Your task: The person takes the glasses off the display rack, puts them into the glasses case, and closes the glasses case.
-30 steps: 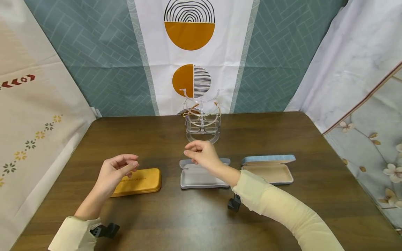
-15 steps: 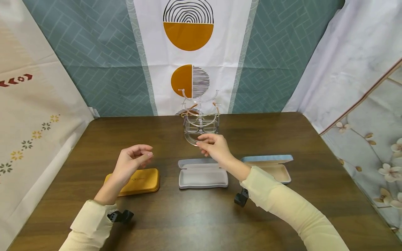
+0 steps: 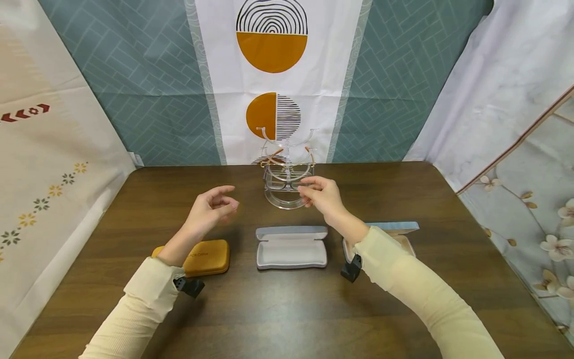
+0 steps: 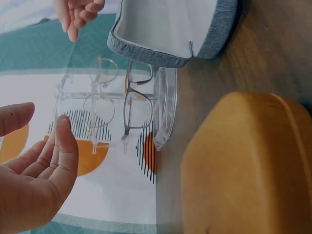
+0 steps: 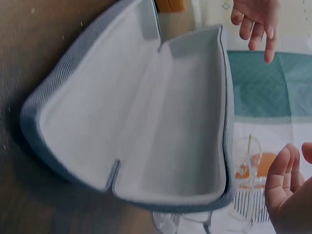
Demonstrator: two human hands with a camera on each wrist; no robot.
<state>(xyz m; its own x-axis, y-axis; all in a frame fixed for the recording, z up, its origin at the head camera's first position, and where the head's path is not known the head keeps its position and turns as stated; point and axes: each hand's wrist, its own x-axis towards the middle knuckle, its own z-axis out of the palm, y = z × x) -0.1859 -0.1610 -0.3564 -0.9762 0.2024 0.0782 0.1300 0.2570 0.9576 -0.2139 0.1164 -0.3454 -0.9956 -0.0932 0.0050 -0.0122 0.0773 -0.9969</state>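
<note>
While on stand [image 3: 287, 205], glasses [image 3: 284, 186] near fingers [image 3: 309, 190]

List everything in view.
Table: 1, brown, under the cases
Closed case: 1, yellow, left
Grey case: 1, grey, open, centre
Blue case: 1, blue, open, right
Display stand: 1, clear, behind grey case
Gold-rimmed glasses: 1 pair, gold, on stand
Dark-rimmed glasses: 1 pair, dark, below the gold
Back cloth: 1, teal-white-orange, behind table
Left cloth: 1, cream, left
Right cloth: 1 or more, white floral, right
Wrist cameras: 2, black, one per wrist
Left hand: 1, bare, left of stand
Right hand: 1, bare, at stand's right
Sleeves: 2, cream, on the arms
</note>
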